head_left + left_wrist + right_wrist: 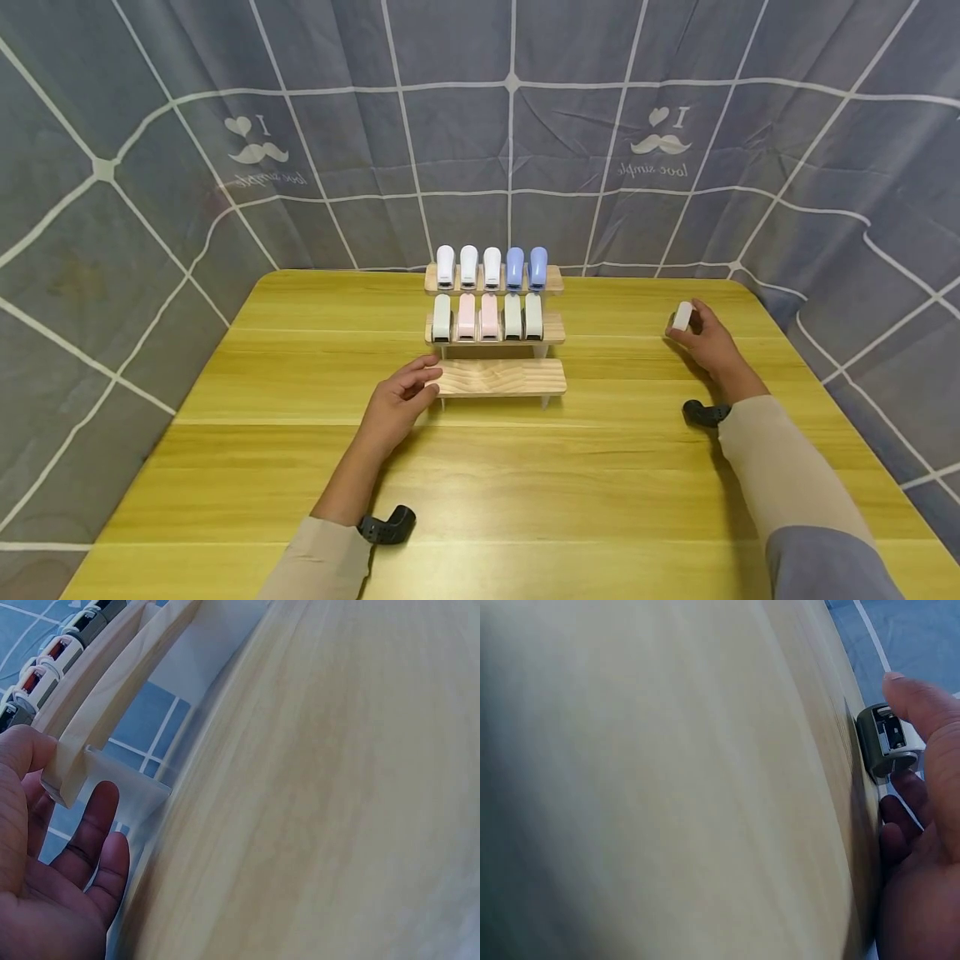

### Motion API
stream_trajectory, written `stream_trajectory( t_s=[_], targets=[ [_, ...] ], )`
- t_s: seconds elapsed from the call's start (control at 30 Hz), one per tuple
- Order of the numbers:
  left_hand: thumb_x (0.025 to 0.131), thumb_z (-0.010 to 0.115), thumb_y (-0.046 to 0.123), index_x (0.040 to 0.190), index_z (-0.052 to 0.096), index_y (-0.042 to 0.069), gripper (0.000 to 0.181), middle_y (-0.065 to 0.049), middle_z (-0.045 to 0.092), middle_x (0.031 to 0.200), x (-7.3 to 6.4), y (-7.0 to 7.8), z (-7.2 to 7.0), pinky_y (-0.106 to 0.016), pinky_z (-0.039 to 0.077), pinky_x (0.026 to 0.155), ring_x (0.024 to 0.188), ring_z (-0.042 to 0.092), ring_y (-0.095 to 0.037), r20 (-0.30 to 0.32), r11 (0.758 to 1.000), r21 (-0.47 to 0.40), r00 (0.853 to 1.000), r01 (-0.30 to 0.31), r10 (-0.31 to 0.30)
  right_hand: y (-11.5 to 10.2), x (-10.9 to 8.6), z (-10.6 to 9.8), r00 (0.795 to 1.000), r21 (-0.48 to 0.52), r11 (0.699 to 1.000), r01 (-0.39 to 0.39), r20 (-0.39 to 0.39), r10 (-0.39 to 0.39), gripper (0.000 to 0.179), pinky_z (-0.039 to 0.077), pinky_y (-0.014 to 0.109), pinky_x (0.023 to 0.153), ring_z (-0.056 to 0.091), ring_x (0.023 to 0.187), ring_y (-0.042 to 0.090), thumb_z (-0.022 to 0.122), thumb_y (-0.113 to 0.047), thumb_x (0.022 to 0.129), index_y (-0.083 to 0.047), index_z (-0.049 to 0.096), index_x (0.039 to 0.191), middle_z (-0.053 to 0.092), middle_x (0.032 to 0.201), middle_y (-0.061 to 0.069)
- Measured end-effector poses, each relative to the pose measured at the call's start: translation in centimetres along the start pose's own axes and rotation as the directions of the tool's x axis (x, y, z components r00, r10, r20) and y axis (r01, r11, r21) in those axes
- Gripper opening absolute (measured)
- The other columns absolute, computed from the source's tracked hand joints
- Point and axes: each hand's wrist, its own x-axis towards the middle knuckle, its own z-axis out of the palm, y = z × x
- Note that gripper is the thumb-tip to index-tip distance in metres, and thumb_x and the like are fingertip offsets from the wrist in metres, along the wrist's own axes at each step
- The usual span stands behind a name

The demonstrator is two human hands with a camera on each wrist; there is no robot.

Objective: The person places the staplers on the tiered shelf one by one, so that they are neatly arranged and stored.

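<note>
At the table's right side my right hand (708, 337) pinches a small stapler (682, 317) between thumb and fingers. In the right wrist view this stapler (889, 741) shows a dark green base, a white top and a metal mechanism, close against the tabletop. My left hand (397, 404) holds the left end of the bare front wooden shelf (498, 377), thumb and fingertips about its end. In the left wrist view the shelf (112, 697) stands on a translucent leg, and the lower fingers of the left hand (60, 877) hang beside it.
Behind, the middle shelf (555, 329) bears a row of pale green and pink staplers (467, 317). White staplers (468, 267) and two blue staplers (537, 267) line the back shelf (555, 281). A grey gridded curtain (465, 142) hangs around the wooden table (600, 483).
</note>
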Motion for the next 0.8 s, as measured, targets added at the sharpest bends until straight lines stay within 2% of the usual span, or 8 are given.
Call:
stream_trajectory(
  t_s=[0.27,0.5,0.63,0.8],
  targets=[
    [0.096,0.063,0.002,0.12,0.067,-0.008,0.027,-0.013,0.054,0.142,0.04,-0.12,-0.01,-0.014,0.042,0.092,0.134,0.048,-0.027,-0.007,1.0,-0.009,1.0,-0.007,0.007,0.08,0.12,-0.15,1.0,-0.034,0.999,-0.002,0.023,0.002,0.095,0.024,0.058,0.111,0.021,0.143,0.047,0.061,-0.028,0.1,-0.005,-0.01,0.158,0.022,0.155,0.034],
    [0.096,0.063,0.002,0.12,0.067,-0.008,0.027,-0.013,0.054,0.143,0.01,-0.19,-0.01,-0.013,0.042,0.092,0.134,0.047,-0.028,-0.007,1.0,-0.018,1.0,-0.007,0.007,0.19,-0.12,-0.14,1.0,-0.127,0.992,0.009,0.019,-0.006,0.092,0.02,0.061,0.112,0.019,0.143,0.051,0.06,-0.033,0.1,-0.003,-0.005,0.158,0.022,0.154,0.036],
    [0.096,0.063,0.003,0.12,0.067,-0.008,0.027,-0.014,0.054,0.143,0.02,-0.15,0.01,-0.014,0.042,0.092,0.134,0.047,-0.028,-0.005,1.0,-0.017,1.0,-0.008,0.008,0.33,-0.45,-0.04,1.0,-0.161,0.987,0.016,-0.001,-0.017,0.089,0.02,0.061,0.112,0.018,0.143,0.051,0.059,-0.035,0.101,-0.002,-0.001,0.158,0.022,0.155,0.035],
    [0.096,0.063,0.003,0.12,0.067,-0.008,0.027,-0.013,0.054,0.143,0.01,-0.14,0.01,-0.014,0.042,0.092,0.134,0.047,-0.028,-0.004,1.0,-0.013,1.0,-0.004,0.004,0.45,-0.62,0.29,0.999,-0.157,0.987,0.036,-0.033,-0.042,0.086,0.021,0.061,0.111,0.022,0.142,0.05,0.058,-0.035,0.101,-0.001,0.004,0.159,0.027,0.153,0.034]
  ],
)
